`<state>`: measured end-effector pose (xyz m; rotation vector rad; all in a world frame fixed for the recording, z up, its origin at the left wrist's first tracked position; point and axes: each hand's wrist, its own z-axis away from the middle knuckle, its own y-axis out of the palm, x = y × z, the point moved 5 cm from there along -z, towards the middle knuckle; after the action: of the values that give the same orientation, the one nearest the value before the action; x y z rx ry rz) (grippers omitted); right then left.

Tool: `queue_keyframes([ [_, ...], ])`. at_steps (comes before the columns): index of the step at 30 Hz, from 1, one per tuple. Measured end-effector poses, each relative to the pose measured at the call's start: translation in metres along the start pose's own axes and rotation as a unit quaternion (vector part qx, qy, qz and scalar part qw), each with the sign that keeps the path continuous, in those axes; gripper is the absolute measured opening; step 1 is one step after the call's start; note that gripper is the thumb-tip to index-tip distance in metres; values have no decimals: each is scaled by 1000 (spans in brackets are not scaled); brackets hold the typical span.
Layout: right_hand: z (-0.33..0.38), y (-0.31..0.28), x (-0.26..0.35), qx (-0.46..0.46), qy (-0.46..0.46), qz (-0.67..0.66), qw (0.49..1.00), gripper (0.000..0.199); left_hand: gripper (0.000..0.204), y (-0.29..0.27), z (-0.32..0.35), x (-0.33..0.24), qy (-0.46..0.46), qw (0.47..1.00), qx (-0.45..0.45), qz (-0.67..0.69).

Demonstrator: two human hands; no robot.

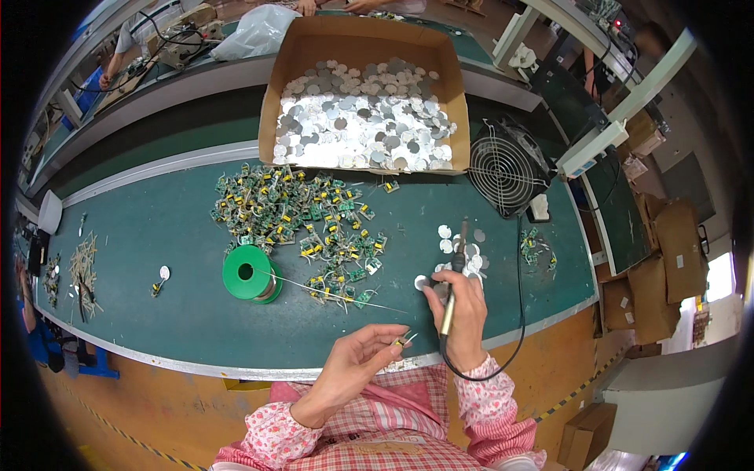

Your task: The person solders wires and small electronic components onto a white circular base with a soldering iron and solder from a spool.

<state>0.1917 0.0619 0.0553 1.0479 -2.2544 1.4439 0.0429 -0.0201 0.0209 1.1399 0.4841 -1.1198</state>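
Observation:
Near the table's front edge, my left hand (pixel 349 363) pinches a small circuit board (pixel 401 342) with thin white wires. My right hand (pixel 465 318) is closed around a soldering iron (pixel 449 308), its tip pointing away from me. The thumb and forefinger of that hand are at a round metal disc (pixel 422 282); whether they grip it I cannot tell. Just beyond lie several loose silvery discs (pixel 473 253). A green spool of solder wire (pixel 250 273) stands to the left, its wire end reaching toward my left hand. Behind it is a heap of small circuit boards (pixel 275 200) with yellow parts.
A cardboard box (pixel 463 94) full of discs stands at the back, beside a black fan (pixel 504 166). The iron's black cable (pixel 521 290) loops along the right. One board wired to a disc (pixel 164 273) and thin sticks (pixel 85 265) lie left. Other people's hands appear beyond the table.

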Motion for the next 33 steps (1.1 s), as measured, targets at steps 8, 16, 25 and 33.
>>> queue_keyframes([
  [8,1,21,-4,35,41,-35,998,22,22,-9,1,8,61,998,-6,-20],
  [16,2,25,2,31,4,-25,999,23,12,-7,6,10,45,998,-35,-7],
  [25,32,1,6,89,94,-141,982,25,13,-6,-9,8,62,998,-32,-5],
  [33,41,-14,15,99,160,-301,935,20,11,-3,-12,6,59,998,-16,-23],
])
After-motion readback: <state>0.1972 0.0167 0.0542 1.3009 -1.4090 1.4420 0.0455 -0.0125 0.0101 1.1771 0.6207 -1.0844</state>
